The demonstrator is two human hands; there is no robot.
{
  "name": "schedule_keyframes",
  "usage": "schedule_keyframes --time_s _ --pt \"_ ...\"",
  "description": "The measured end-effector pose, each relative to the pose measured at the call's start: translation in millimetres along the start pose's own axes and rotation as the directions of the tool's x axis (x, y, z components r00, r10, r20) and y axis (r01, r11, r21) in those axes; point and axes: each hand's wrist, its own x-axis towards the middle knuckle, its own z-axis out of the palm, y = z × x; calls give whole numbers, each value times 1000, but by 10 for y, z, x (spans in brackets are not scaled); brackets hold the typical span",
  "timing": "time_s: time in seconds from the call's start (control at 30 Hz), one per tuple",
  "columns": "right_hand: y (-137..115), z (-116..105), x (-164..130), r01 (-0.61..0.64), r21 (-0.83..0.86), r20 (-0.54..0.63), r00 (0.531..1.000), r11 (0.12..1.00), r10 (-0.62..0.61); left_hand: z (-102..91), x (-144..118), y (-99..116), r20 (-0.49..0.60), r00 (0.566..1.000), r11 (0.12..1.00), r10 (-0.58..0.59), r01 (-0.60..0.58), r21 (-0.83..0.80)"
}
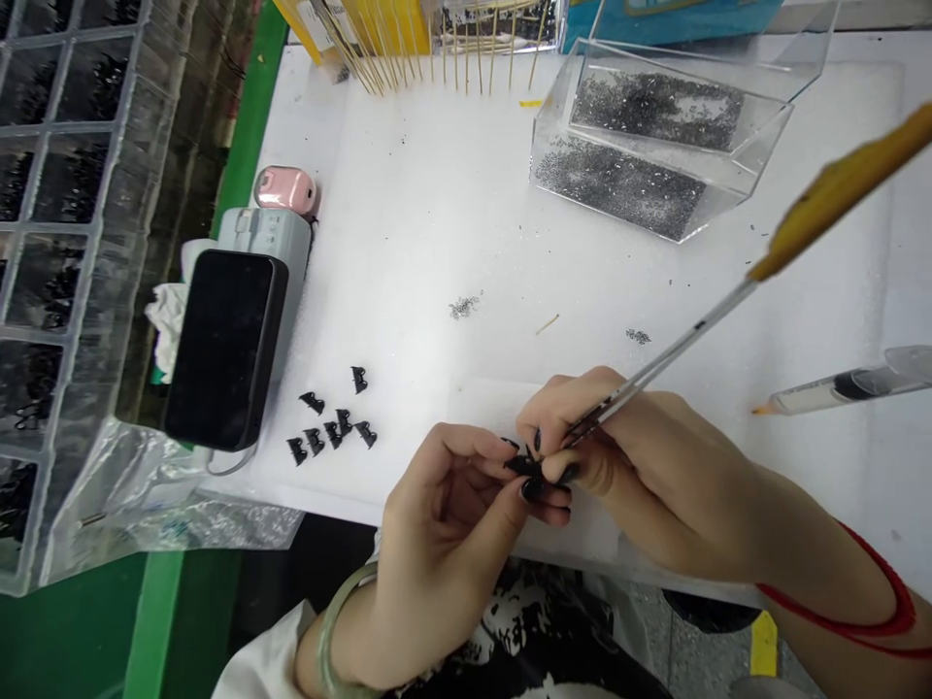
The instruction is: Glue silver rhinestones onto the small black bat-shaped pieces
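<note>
I see the small black part (521, 465) at lower centre of the frame, pinched between thumb and fingertips of my left hand (451, 524); those fingers are pressed together on it from below and from the left. My right hand (655, 466) meets it from the right, its fingers closed around a long tool (728, 303) and touching the part's right end.

The tool's long axis runs from the part up toward the upper right of the frame: a thin metal shaft, then a yellow handle that leaves the frame at the right edge. Its tip sits at the part, hidden among the fingertips.

The part lies roughly level, long axis left to right. It is dark, matte and tiny; most of it is covered by nails and fingers, so I cannot tell its full shape.

A group of similar black pieces (331, 425) lies on the white foam mat (437, 214), left of my left hand. A dark phone (225, 345) sits further left. A clear box (655, 146) of grey grains stands at upper right; a syringe (851, 385) lies at the right edge.
</note>
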Motion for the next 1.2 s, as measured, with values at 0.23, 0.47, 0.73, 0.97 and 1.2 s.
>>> schedule_keyframes --time_s 0.23,0.47,0.73,0.97,1.2 --pt "-1 7 18 -29 113 -17 999 993 31 5 5 19 -3 1000 999 8 -8 44" --pt "-21 -12 36 -69 160 7 998 985 69 2 18 25 28 999 998 29 -31 60" --pt "-13 -15 47 -59 134 9 998 989 58 -24 -17 8 23 999 995 40 -42 95" --pt "-30 -10 42 -80 158 0 997 984 81 -18 -6 26 -5 1000 993 19 -19 113" --pt "-44 0 43 -100 159 -7 995 982 102 -25 -14 12 -7 1000 994 20 -19 110"
